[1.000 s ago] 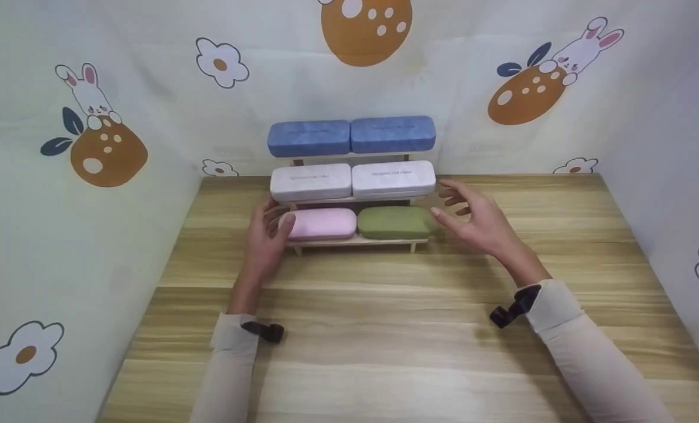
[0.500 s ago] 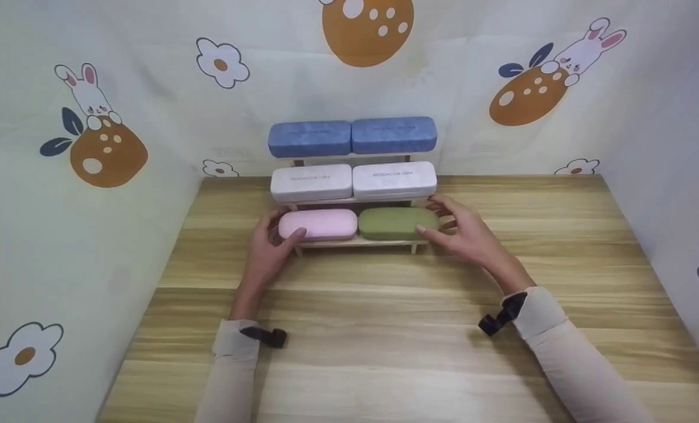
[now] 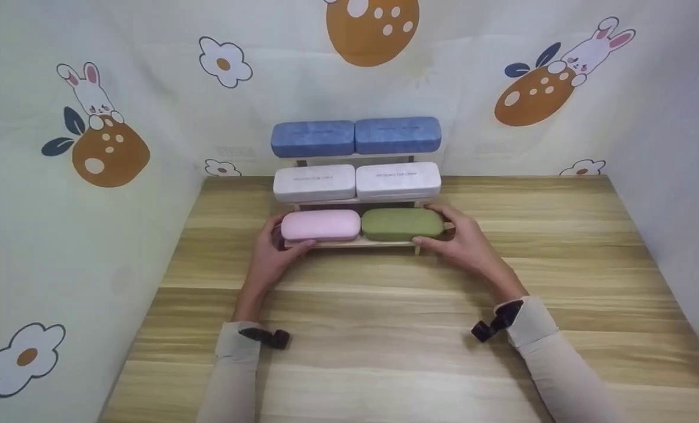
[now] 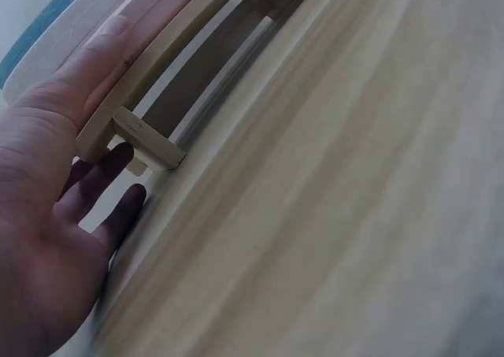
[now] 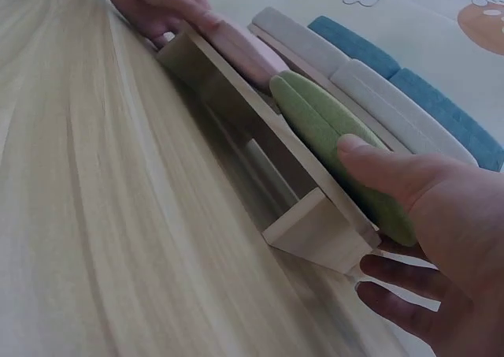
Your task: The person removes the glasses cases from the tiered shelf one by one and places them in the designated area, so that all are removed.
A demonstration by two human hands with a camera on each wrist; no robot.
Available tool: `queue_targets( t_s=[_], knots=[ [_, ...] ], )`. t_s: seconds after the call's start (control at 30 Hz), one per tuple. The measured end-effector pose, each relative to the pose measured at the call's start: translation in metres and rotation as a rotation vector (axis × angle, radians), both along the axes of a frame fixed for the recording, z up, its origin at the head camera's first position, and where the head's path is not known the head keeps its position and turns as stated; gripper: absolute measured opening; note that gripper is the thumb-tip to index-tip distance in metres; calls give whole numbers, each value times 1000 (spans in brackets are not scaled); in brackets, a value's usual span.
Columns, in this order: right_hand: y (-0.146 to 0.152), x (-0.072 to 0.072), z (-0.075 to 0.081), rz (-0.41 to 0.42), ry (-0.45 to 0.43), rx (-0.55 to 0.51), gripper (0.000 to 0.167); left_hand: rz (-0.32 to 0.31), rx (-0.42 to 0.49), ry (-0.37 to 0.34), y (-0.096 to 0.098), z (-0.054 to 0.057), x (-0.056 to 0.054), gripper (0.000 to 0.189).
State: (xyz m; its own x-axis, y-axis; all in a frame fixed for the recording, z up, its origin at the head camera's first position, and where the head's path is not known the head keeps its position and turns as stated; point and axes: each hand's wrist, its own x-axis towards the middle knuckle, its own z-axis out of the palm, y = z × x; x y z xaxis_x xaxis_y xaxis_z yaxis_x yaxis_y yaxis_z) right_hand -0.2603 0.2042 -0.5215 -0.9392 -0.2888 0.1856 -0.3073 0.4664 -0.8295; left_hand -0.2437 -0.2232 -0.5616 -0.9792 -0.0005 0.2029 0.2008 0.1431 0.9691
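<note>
A pink glasses case (image 3: 321, 224) and a green glasses case (image 3: 402, 224) lie side by side on the lowest step of a wooden rack (image 5: 311, 231). My left hand (image 3: 268, 259) grips the left end of the pink case, thumb along its front and forefinger around the far side. At the other end, my right hand (image 3: 471, 247) holds the green case, its thumb (image 5: 374, 164) pressing the front. The lower fingers of both hands stand free beside the rack. The forefingers are partly hidden behind the cases in the wrist views.
Two white cases (image 3: 314, 183) fill the middle step, and two blue cases (image 3: 313, 138) the top one. Behind the rack rises a patterned cloth wall (image 3: 302, 70). Wood-grain tabletop (image 3: 373, 329) stretches in front.
Both hands have come inward to the bottom cases. The right hand has closed the gap to the green case; the left thumb has moved along the pink case's front. The cases keep their places.
</note>
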Motion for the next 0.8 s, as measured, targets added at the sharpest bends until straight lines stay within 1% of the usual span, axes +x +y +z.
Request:
queue_targets(
  t_s=[0.13, 0.3, 0.47, 0.67, 0.8],
  knots=[
    [2, 1, -3, -23, -21, -15, 77, 8, -28, 8, -1, -2, 0, 81],
    [4, 2, -7, -31, -47, -49, 78, -1, -44, 0, -2, -6, 2, 84],
    [5, 2, -8, -38, -43, -69, 77, -12, -62, -8, -1, -8, 4, 90],
    [5, 1, -12, -80, -26, -92, 75, -19, -56, -24, -1, -9, 5, 88],
    [7, -1, -15, -101, -40, -147, 74, -23, -39, -29, 0, -8, 3, 85]
  ],
)
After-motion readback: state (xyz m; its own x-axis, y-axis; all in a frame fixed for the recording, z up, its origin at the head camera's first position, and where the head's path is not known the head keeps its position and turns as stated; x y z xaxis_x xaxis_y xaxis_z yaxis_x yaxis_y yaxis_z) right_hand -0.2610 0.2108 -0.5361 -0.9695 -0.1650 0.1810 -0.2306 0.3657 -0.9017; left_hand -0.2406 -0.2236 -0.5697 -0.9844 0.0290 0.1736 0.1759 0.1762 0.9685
